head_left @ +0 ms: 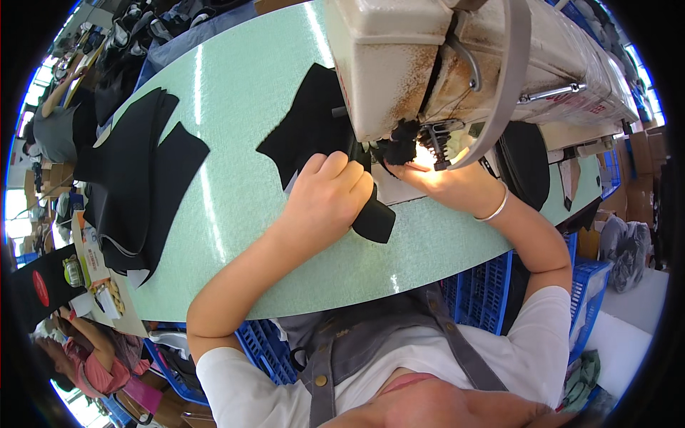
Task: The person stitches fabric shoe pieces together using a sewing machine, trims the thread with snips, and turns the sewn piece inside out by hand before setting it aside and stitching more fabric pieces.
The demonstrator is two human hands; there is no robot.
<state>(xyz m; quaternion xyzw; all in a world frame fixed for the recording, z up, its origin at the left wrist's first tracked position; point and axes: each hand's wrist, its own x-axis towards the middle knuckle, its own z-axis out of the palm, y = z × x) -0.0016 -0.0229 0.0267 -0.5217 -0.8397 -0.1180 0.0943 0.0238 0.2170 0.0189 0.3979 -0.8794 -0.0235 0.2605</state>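
Note:
My left hand [328, 196] is closed in a fist on a black fabric piece [307, 118], left of the sewing machine's [399, 64] needle area. The piece spreads flat on the table beyond my knuckles, and a narrow black end [374, 220] pokes out on the near side of my hand. Under the machine head, my right hand [457, 187] reaches in from the right with its fingers drawn together beside the presser foot. Its fingertips are partly hidden by machine parts and the glare of a lamp [426, 155]. What they pinch does not show.
Stacked black cut pieces [132, 171] lie at the table's left. Another black stack [524, 164] sits right of the machine. A curved grey guard [508, 85] arcs over my right hand. Blue crates [478, 292] stand under the table's near edge. Other people work at far left.

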